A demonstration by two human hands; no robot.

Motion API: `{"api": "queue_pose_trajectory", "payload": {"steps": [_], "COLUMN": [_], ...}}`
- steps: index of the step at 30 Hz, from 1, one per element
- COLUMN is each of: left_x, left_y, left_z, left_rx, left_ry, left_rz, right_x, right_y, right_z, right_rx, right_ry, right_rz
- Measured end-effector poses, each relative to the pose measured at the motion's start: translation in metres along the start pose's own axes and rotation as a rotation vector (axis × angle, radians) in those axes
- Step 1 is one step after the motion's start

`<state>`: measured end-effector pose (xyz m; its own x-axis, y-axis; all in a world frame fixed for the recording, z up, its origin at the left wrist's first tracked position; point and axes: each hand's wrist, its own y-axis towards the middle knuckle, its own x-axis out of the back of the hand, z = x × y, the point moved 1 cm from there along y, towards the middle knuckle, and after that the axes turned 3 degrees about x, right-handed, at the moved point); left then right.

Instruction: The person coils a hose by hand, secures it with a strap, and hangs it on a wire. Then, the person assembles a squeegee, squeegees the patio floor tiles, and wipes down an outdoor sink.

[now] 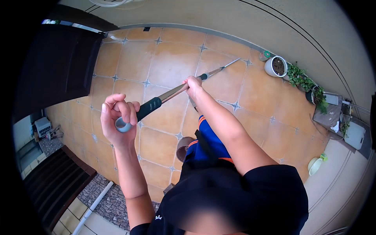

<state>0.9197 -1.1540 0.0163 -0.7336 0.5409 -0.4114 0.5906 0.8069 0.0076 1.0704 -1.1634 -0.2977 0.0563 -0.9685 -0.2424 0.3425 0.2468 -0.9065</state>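
A long telescopic pole (172,93) runs slantwise from my left hand up toward the right, over the tiled floor. It has a metallic shaft and dark green grips, and its far end narrows to a thin pale tip near the floor. My left hand (119,113) curls loosely around the near end, below the thick green grip (149,108). A grey round end cap (122,124) shows in that palm. Farther along, my right hand (192,86) is closed around the shaft, just short of a second green section. What the far tip touches is unclear.
White plant pot (275,66), jar (265,55) and leafy plants (301,77) line the right wall. A brown bucket-like container (184,149) stands beside my leg. Dark panel (58,68) at left; pale green bowl (314,166) at lower right; white pipe (93,207) at lower left.
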Motion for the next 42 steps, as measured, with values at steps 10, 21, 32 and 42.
{"api": "queue_pose_trajectory", "payload": {"steps": [10,21,32,42], "left_x": [-0.004,0.091,0.2,0.295], "left_y": [0.06,0.089,0.125,0.143], "left_z": [0.115,0.039,-0.072,-0.219], "left_rx": [0.312,0.31,0.099,-0.26], "left_ry": [-0.264,-0.174,-0.04,0.039], "left_rz": [-0.325,-0.531,-0.566,-0.208], "right_x": [0.048,-0.08,-0.254,-0.375], "right_y": [0.101,0.072,0.028,-0.065], "right_z": [0.112,0.035,-0.068,-0.173], "right_rx": [0.047,-0.05,-0.117,-0.13], "right_ry": [-0.484,-0.629,-0.575,-0.225], "right_rz": [-0.286,-0.143,0.059,0.196]}}
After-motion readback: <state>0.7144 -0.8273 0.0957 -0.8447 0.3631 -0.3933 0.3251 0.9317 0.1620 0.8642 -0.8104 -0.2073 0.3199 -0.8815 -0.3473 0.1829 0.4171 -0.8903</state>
